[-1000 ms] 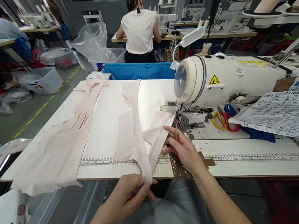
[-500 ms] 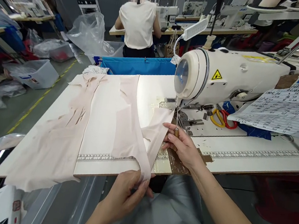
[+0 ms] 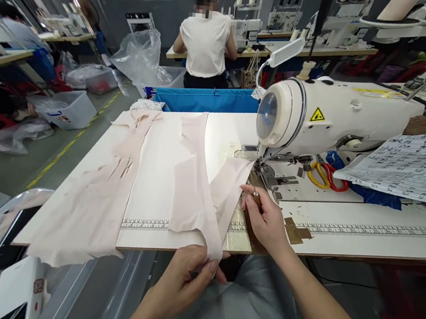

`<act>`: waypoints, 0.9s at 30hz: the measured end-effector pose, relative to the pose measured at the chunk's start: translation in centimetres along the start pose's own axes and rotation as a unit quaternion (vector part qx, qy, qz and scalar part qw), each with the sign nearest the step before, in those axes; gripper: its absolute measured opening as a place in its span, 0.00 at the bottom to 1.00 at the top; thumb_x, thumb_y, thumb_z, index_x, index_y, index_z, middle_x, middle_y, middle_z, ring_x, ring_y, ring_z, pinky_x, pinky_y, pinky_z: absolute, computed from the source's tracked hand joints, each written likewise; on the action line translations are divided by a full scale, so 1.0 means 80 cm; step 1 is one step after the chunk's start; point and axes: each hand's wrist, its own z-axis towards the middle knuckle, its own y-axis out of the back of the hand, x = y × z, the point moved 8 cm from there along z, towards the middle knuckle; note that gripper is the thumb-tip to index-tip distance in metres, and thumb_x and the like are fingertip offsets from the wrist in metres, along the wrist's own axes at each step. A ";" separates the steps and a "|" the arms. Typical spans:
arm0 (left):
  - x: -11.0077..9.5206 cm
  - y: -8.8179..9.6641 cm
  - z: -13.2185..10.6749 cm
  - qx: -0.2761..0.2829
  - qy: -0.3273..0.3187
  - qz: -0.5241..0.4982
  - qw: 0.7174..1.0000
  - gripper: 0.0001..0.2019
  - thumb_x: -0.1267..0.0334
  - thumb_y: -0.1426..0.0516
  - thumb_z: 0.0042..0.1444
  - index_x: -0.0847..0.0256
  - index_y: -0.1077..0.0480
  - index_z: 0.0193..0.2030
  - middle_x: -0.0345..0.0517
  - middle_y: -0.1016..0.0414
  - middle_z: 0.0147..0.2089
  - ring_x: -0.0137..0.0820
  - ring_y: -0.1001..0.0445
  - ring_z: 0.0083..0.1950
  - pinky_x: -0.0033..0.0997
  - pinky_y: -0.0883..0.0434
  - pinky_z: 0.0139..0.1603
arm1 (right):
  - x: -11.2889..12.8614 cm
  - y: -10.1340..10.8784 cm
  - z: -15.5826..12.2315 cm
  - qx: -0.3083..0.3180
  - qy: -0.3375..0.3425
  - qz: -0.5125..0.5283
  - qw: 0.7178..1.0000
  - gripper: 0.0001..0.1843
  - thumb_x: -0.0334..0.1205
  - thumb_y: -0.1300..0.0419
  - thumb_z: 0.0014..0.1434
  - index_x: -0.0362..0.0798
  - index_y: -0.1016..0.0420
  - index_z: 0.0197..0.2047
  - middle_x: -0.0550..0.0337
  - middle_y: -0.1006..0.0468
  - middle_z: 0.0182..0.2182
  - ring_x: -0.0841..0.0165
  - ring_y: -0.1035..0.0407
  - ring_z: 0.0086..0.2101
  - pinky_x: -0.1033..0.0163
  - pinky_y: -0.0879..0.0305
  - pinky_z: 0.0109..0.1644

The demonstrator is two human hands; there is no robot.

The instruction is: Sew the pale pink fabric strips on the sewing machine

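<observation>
The left hand pinches the pale pink cloth at the counter edge; the right hand grips a small tool beside the sewing machine.

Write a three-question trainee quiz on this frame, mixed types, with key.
1. True or false: the left hand pinches the pink fabric at the near edge of the table.
2. The scissors lie: A) under the arm of the sewing machine; B) on the pink fabric; C) in the left hand.
3. Which of the hands holds the small tool near the needle?
Key: 1 true; 2 A; 3 the right hand.
</observation>
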 end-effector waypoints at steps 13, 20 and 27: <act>-0.004 0.004 -0.041 -0.051 0.050 -0.171 0.983 0.23 0.48 0.51 0.66 0.57 0.31 0.61 0.44 0.22 0.27 0.38 0.22 0.34 0.40 0.29 0.49 | 0.048 -0.069 0.068 0.137 0.158 -0.110 0.972 0.29 0.23 0.50 0.52 0.51 0.26 0.54 0.53 0.26 0.54 0.60 0.29 0.50 0.55 0.30 0.46; -0.004 0.055 -0.050 -0.181 0.023 -0.269 0.946 0.19 0.49 0.44 0.61 0.62 0.22 0.43 0.42 0.26 0.19 0.32 0.27 0.23 0.37 0.28 0.40 | 0.026 -0.107 0.126 0.177 0.151 -0.111 0.966 0.14 0.26 0.45 0.51 0.49 0.20 0.33 0.61 0.20 0.31 0.66 0.28 0.30 0.63 0.35 0.32; 0.038 0.113 -0.075 -0.343 0.073 -0.123 0.928 0.19 0.51 0.43 0.61 0.61 0.29 0.25 0.37 0.36 0.15 0.27 0.34 0.21 0.30 0.30 0.37 | 0.053 -0.055 0.117 0.052 0.204 -0.051 0.976 0.10 0.32 0.48 0.56 0.50 0.26 0.37 0.59 0.25 0.33 0.67 0.33 0.28 0.62 0.38 0.31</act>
